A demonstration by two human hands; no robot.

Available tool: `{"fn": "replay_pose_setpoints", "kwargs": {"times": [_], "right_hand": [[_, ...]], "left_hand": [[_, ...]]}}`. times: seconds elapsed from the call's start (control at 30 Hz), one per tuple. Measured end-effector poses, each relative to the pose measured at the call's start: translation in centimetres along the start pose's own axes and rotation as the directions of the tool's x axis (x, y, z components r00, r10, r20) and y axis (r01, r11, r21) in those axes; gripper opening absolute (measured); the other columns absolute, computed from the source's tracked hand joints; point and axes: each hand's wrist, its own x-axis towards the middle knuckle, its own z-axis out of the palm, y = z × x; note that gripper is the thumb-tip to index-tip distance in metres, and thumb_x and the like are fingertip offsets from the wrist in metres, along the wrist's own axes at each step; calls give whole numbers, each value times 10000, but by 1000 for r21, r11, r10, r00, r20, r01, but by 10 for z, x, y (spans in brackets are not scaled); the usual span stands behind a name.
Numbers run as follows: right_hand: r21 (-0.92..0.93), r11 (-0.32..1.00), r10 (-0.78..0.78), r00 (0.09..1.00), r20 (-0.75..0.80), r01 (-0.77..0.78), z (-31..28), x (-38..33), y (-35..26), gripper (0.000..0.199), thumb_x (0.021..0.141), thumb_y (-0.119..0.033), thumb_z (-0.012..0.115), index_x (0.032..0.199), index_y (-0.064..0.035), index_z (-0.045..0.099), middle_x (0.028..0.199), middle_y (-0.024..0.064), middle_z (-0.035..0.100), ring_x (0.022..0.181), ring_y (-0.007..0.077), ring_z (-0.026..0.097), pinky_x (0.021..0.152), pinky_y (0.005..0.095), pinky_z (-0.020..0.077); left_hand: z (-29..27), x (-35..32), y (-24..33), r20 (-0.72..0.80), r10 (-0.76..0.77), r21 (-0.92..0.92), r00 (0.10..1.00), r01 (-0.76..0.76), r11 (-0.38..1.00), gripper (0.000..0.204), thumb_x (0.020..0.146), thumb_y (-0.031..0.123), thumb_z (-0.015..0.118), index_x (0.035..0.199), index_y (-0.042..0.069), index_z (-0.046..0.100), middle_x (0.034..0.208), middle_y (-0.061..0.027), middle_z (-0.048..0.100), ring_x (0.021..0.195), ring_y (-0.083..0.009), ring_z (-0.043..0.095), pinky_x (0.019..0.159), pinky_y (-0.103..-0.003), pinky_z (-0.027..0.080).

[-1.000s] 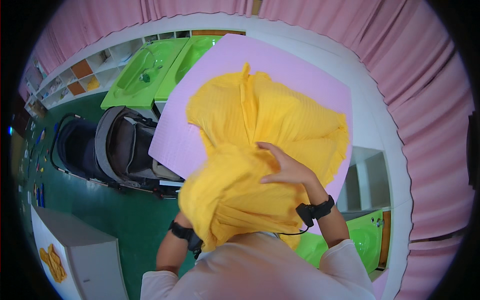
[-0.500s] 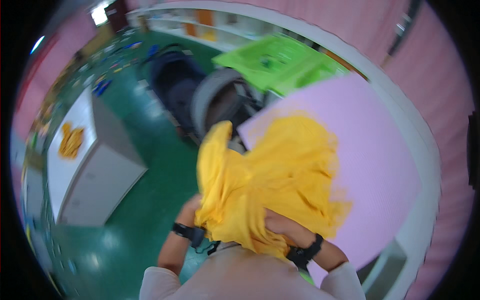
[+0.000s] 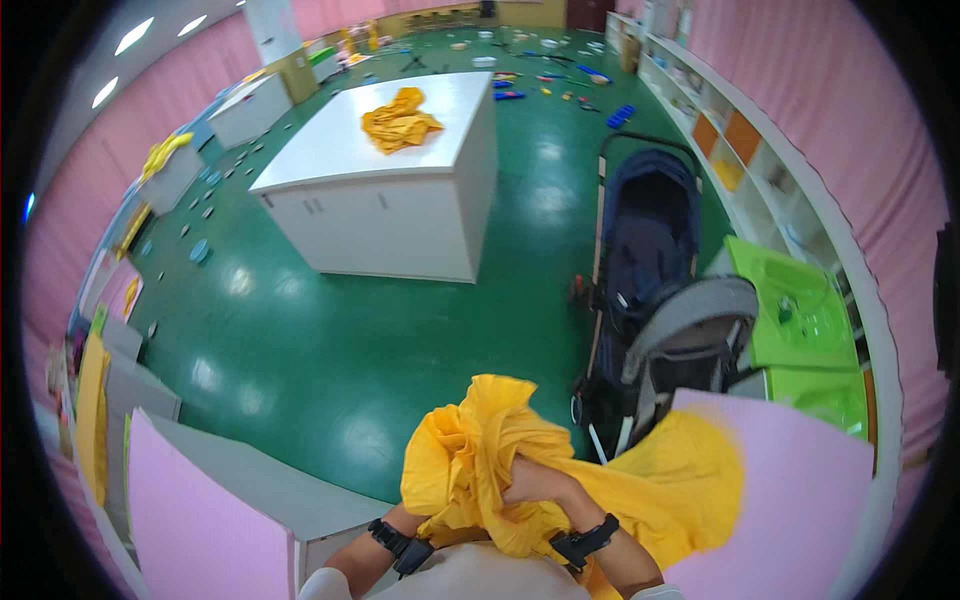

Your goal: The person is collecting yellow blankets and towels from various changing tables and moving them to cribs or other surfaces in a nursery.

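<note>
A large yellow cloth [image 3: 480,440], perhaps a garment, is bunched up in front of my body. My right hand [image 3: 535,482] grips its folds from the right, fingers curled into the fabric. On the other side my left hand [image 3: 405,518] goes in under the bunch; the cloth covers its fingers. One end of the cloth trails off to the right and spreads over a pink tabletop [image 3: 800,480]. Both wrists wear black bands.
A white cabinet [image 3: 400,225] stands ahead with a crumpled yellow cloth [image 3: 400,122] on top. To the right are a dark stroller [image 3: 650,230] and a green sink unit [image 3: 795,310]. Another pink panel [image 3: 200,500] lies at left. Small items litter the far green floor.
My view has swung left, away from the pink tabletop. The cloth has come along with both hands, more gathered now, and less of it lies on the tabletop.
</note>
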Motion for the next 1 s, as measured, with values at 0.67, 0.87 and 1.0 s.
{"fn": "replay_pose_setpoints", "kwargs": {"times": [0.67,0.87,1.0], "right_hand": [[-24,988,144,975,-167,-150,-81,390,56,261,795,-106,558,1048,-58,605,976,162,645,935,330,614,767,367,490],[216,964,240,864,-442,-157,-178,525,92,291,801,-106,574,1080,-25,576,1023,168,637,987,326,600,796,351,462],[408,891,118,766,-632,200,-268,639,78,345,797,-28,524,1136,39,517,1102,108,582,1030,228,543,912,321,400]], "left_hand": [[-314,114,118,-484,-111,297,868,282,912,409,884,278,547,1213,38,508,1068,-108,634,980,-227,597,831,-337,464],[-390,227,75,-541,-231,509,809,533,676,488,879,488,446,1107,68,545,1032,-163,633,972,-364,582,815,-434,461],[-446,273,31,-432,-399,605,808,589,537,430,860,439,491,1078,80,581,1017,-161,639,969,-344,589,822,-413,465]]}}
